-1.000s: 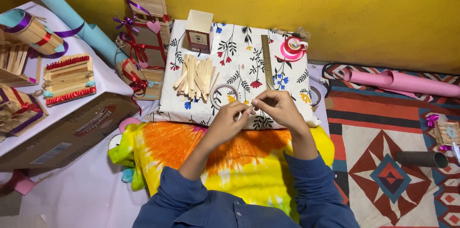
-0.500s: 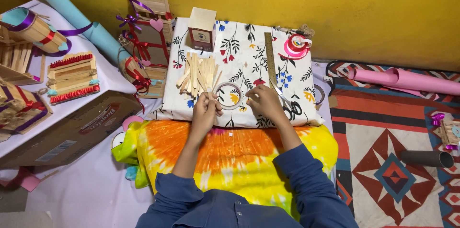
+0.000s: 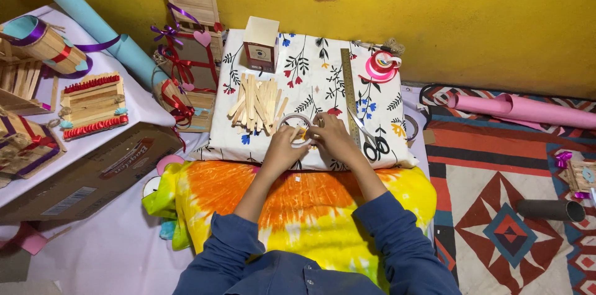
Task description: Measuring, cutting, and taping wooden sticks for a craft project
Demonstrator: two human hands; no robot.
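Both hands meet over a tape roll (image 3: 294, 126) on the floral cushion (image 3: 385, 106): left hand (image 3: 282, 149) pinching the roll's rim, right hand (image 3: 332, 137) pinching its loose end. Freeing tape seems underway; a steady pull comes next. Wooden sticks (image 3: 257, 101) lie just beside.

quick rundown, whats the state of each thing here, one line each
left hand: on the tape ring, fingers bent
right hand: on the tape ring, pinching at its edge
tape ring: flat on the floral cloth, partly hidden by the hands
sticks: loose pile, lying flat
scissors: lying closed
ruler: flat, lengthwise
small box: upright, shut
pink ribbon spool: upright
pink paper roll: rolled up, on the rug
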